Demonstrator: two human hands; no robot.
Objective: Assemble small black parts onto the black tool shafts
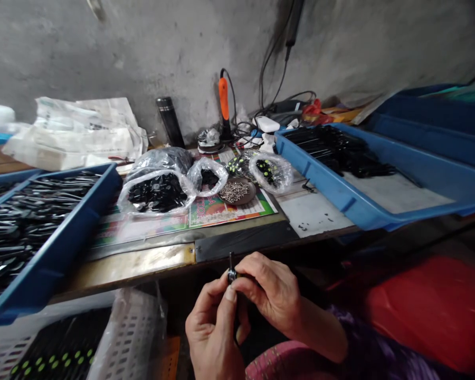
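Observation:
In front of the bench edge, both hands meet around a small dark metal tool [231, 275] with a thin tip pointing up. My left hand [217, 322] pinches it between thumb and fingers; its lower part is hidden by the hand. From the right, my right hand [275, 295] is closed, thumb and forefinger pressed together against the tool's side. Whatever lies between those fingertips is too small to name. Beyond the hands, a round dish [245, 197] of small metal pins stands beside open plastic bags of black parts [158, 193] and of black-and-green parts [266, 171].
A blue tray [73, 232] full of metal tools stands left; another blue tray [340, 203] with black pieces stands right. Below left is a white basket [122, 332]. At the back are a black flask [169, 121], an orange-handled tool [223, 97] and cables.

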